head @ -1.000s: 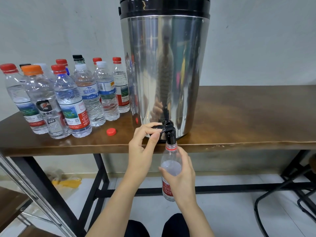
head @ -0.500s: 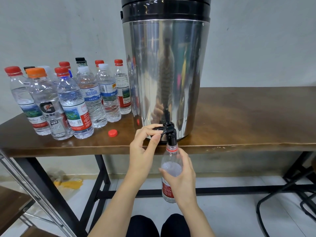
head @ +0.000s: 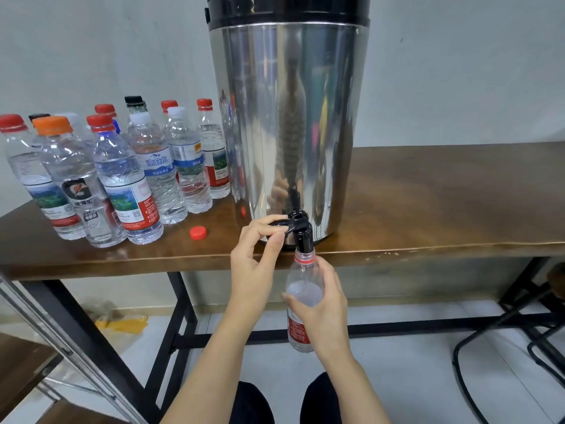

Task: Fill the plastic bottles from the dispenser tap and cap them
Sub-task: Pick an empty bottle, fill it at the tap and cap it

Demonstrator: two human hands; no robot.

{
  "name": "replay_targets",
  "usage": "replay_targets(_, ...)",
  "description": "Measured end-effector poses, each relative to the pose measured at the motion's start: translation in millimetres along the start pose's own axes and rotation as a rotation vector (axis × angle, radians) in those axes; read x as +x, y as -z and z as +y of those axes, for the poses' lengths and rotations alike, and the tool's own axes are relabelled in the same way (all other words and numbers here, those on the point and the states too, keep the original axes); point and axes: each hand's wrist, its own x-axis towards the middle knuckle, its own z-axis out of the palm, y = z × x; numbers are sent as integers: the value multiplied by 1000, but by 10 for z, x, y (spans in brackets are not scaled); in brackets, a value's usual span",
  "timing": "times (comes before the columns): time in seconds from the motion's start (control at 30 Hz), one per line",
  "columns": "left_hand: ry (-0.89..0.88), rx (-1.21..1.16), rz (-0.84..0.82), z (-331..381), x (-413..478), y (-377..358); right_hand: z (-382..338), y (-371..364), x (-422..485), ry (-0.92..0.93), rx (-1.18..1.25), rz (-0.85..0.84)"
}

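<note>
A tall steel dispenser [head: 290,117] stands on the wooden table [head: 443,203], its black tap [head: 301,231] over the front edge. My left hand [head: 256,264] pinches the tap's lever between thumb and fingers. My right hand [head: 324,310] grips an uncapped clear bottle [head: 301,301] with a red label, held upright with its mouth right under the spout. Water stands high in the bottle. A loose red cap [head: 198,232] lies on the table left of the tap.
Several capped, filled bottles [head: 122,179] crowd the table's left part. Black table legs and a crossbar [head: 180,325] run below. A black chair frame [head: 504,347] sits at the lower right, a metal rail [head: 61,347] at the lower left.
Both hands keep their holds on the lever and the bottle. The view has shifted slightly; the water level in the bottle looks much the same.
</note>
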Motion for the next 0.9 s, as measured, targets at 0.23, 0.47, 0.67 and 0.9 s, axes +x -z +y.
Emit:
replay_targets(0.23, -10, -26, 14, -16, -20, -8, -16, 3, -11, 18, -20, -3)
replay_targets(0.47, -11, -43, 15, -37, -21, -14, 3, 7, -14, 25, -22, -1)
replay_targets(0.67, -7, -60, 24, -48, -36, -37, 18, 19, -5, 21, -35, 5)
replay_targets(0.9, -9, -56, 22, -28, -28, -34, -1, 19, -6, 16, -33, 2)
